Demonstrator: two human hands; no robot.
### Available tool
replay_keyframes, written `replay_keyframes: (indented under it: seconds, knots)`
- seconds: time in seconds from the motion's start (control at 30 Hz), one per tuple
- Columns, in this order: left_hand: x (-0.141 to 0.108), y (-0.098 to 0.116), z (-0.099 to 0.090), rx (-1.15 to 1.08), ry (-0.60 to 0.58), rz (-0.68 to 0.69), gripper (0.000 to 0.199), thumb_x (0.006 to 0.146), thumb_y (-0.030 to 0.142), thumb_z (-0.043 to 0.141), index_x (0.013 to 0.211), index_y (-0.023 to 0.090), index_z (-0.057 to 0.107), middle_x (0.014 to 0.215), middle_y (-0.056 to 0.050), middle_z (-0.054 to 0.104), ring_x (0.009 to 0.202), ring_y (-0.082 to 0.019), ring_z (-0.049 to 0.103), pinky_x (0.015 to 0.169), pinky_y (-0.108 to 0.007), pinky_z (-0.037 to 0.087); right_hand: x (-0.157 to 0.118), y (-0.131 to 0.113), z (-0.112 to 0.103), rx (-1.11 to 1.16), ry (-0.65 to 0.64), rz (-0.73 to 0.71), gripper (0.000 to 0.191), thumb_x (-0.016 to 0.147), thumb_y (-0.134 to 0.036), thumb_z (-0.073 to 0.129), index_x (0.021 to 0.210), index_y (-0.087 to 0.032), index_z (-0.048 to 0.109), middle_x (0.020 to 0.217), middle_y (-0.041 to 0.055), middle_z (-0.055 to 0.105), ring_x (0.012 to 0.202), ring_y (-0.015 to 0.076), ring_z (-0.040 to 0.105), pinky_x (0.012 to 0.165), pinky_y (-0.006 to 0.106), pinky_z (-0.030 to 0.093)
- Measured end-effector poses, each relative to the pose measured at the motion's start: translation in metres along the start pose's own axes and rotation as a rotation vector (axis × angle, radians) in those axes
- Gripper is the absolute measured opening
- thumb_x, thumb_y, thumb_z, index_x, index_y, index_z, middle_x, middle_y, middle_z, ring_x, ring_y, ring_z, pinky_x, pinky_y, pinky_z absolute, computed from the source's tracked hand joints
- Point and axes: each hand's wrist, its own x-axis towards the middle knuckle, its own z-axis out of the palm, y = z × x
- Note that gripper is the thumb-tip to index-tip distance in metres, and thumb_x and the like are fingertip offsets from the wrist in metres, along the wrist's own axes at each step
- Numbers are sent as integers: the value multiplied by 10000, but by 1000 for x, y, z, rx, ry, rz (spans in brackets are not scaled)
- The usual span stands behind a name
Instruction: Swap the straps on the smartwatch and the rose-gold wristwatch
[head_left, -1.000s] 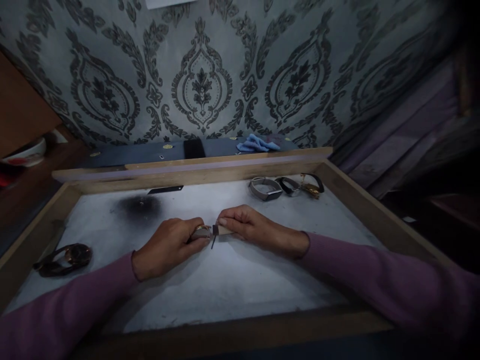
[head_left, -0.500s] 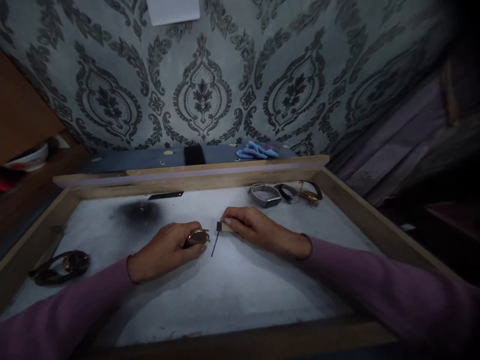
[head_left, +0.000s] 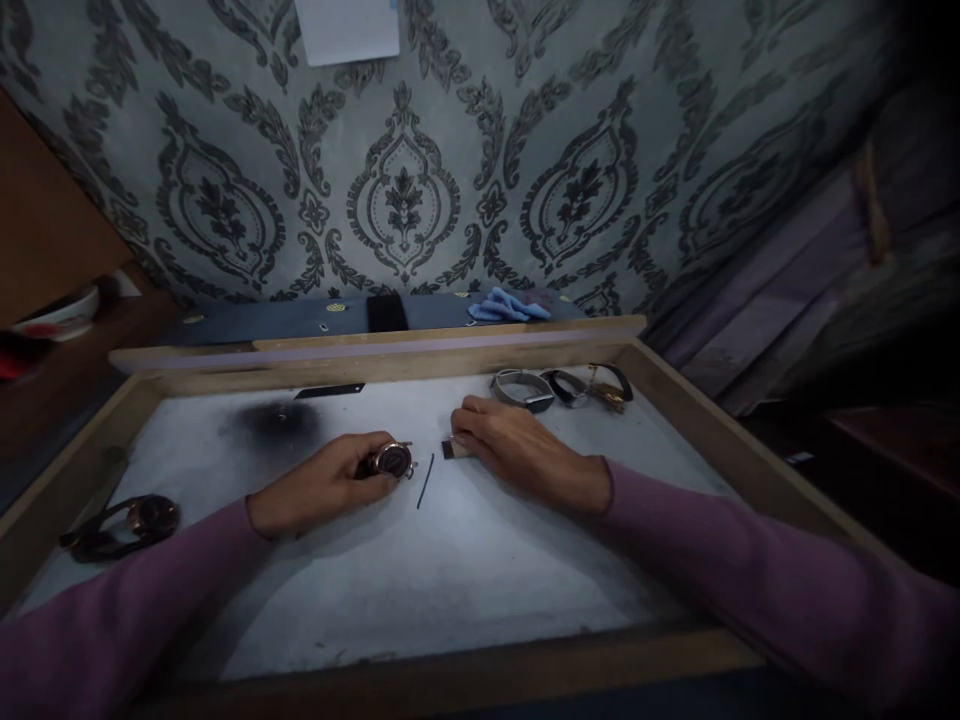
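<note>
My left hand (head_left: 330, 490) is closed round a round-faced wristwatch (head_left: 393, 460), its dial tilted up and its lugs sticking out at the right. My right hand (head_left: 525, 455), just across from it, is closed on a small pale flat piece with a dark end (head_left: 449, 449); the fingers hide the rest of it. On the white surface (head_left: 450, 580) between the two hands lies a thin dark stick (head_left: 425, 482), touched by neither. Another dark watch (head_left: 152, 514) with its strap rests at the left, near my left sleeve.
A wooden rim (head_left: 382, 372) borders the white surface. Along its far side lie a dark blade (head_left: 330, 391), a grey-banded watch (head_left: 523, 390), a dark watch (head_left: 566, 388) and a gold-coloured one (head_left: 607, 396). Behind the rim are a blue cloth (head_left: 508, 305) and a black object (head_left: 386, 313).
My right hand has moved slightly right with the pale piece, away from the thin stick. My left hand has shifted a little up and left, turning the watch's dial more into view.
</note>
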Motion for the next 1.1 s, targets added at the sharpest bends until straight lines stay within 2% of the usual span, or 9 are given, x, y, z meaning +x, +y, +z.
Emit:
replay_keyframes:
  seconds: [0.2,0.3,0.37,0.5,0.7,0.9,0.97,1.03,1.1]
  knots:
    - [-1,-1,-1,-35,-5,-15,217,836,383,556,905,177,544,785,19,441,717,-143,403,632,-265,342,-1,7,4,126,146,-57,214,942,-121,417,775,-143,549,852,79,534,748,170,486,676,280,333]
    - [-1,-3,-2,-48,-25,-39,223,849,374,563,926,166,545,760,29,442,664,-124,392,584,-248,324,0,7,9,320,246,-72,155,931,-150,428,807,-164,520,775,34,521,700,154,476,668,271,343]
    - [-1,-4,-3,-33,-48,-44,220,859,369,567,920,160,544,719,39,447,631,-116,400,571,-242,326,0,4,12,480,254,-76,155,934,-198,428,801,-176,504,712,3,502,648,139,457,635,256,343]
    - [-2,0,-2,-16,-133,-27,228,859,380,576,874,158,530,669,43,473,599,-111,435,560,-239,349,-1,-9,17,711,206,-33,248,945,-298,421,747,-174,505,687,4,511,643,133,472,614,246,368]
    - [-3,2,4,-96,-201,-32,244,820,354,621,935,171,507,705,30,543,595,-114,498,552,-241,407,-9,-30,16,780,80,-27,444,904,-544,529,723,-146,606,629,-6,513,603,116,441,555,231,338]
    - [-8,5,3,-191,-214,-66,355,763,330,682,965,214,414,706,49,579,576,-115,529,523,-231,417,-13,-41,17,980,-103,-83,497,845,-598,577,762,-116,664,677,17,594,619,113,470,582,242,359]
    - [-11,11,0,-160,-243,-71,348,767,337,682,970,211,429,718,42,589,572,-113,523,527,-233,411,-14,-46,18,1057,-152,-91,503,808,-611,619,745,-114,663,665,5,587,610,99,454,581,236,348]
    - [-15,18,-6,-57,-250,-43,297,792,350,663,960,201,468,744,22,611,596,-122,530,553,-241,407,-15,-52,19,1144,-142,-30,495,737,-607,699,676,-120,637,606,-21,540,572,79,409,542,219,310]
    - [-19,23,-14,130,-142,52,230,836,358,623,959,192,522,835,-16,641,708,-153,569,623,-260,418,-16,-56,19,1238,-88,110,479,686,-583,753,633,-131,605,518,-59,441,503,57,322,474,208,227]
